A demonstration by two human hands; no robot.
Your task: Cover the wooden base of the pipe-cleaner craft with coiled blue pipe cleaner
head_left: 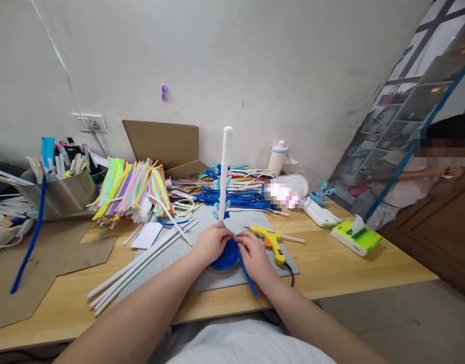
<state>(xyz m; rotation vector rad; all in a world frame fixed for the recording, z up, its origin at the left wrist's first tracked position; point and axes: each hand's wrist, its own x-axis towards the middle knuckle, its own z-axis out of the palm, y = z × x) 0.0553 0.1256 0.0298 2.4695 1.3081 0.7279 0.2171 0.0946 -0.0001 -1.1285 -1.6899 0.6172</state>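
A round base (pixel 224 259) covered with coiled blue pipe cleaner sits on the cutting mat in front of me. My left hand (pixel 212 243) lies over its far left rim, fingers closed; what they pinch is hidden. At the far right rim my right hand (pixel 254 253) pinches a blue pipe cleaner (pixel 249 277), whose loose end trails down towards me. The fingertips of both hands nearly meet. Just behind my left hand rises an upright white wrapped post (pixel 225 172), with blue looped shapes (pixel 216 210) around its lower part. A yellow glue gun (pixel 270 241) lies right of my right hand.
White pipe cleaners (pixel 141 265) lie on the grey mat (pixel 202 283) at left. Behind are a multicoloured bundle (pixel 129 189), blue pipe cleaners (pixel 240 197) and a bottle (pixel 278 159). A metal container (pixel 69 197) stands left, tissues (pixel 355 237) right. Another person (pixel 422 182) is at far right.
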